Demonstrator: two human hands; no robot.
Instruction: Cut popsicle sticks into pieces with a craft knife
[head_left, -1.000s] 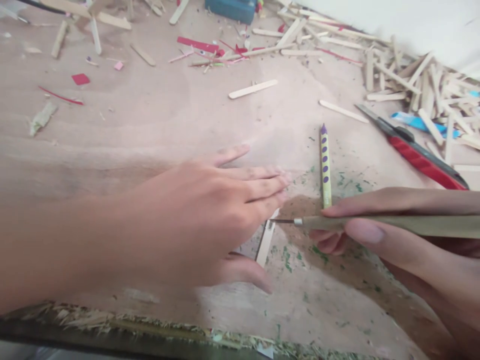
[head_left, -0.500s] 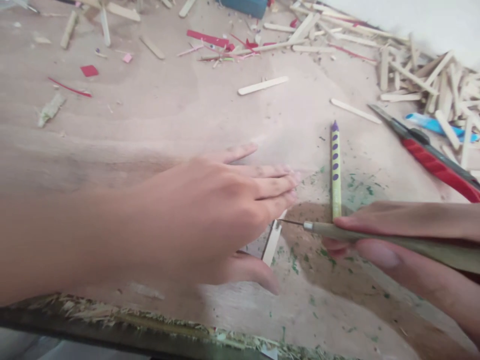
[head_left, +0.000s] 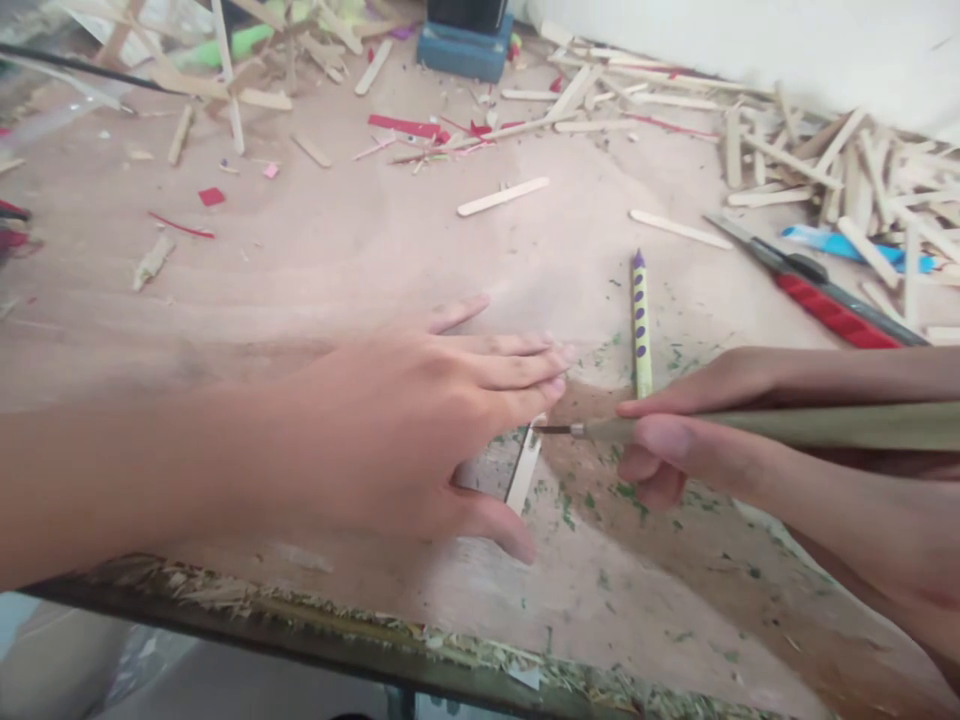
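Observation:
My left hand (head_left: pixel 420 420) lies flat over a small pale wooden craft stick (head_left: pixel 523 478), fingers stretched out and thumb apart. The stick's middle shows between thumb and index finger, with a small notch near its upper end; the rest is partly hidden under the hand. From the right, my right hand (head_left: pixel 750 440) grips a thin carving tool (head_left: pixel 810 427) by its wooden handle. Its narrow metal tip (head_left: pixel 556 430) is at the notched part of the stick, beside my left index finger. Behind my right fingertips lies a yellow crayon (head_left: pixel 640 320) with purple dots.
A red and grey utility knife (head_left: pixel 832 300) lies at the right, near a blue plastic piece (head_left: pixel 832 240) and a heap of craft sticks (head_left: pixel 855 170). A blue block (head_left: pixel 465 48) stands at the back. Green shavings dot the table (head_left: pixel 360 240); its front edge (head_left: pixel 300 620) is frayed.
The view has shifted, showing more of the table's back. My right hand has closer hold of the tool near its tip, its handle now more level. My left hand stays flat on the stick.

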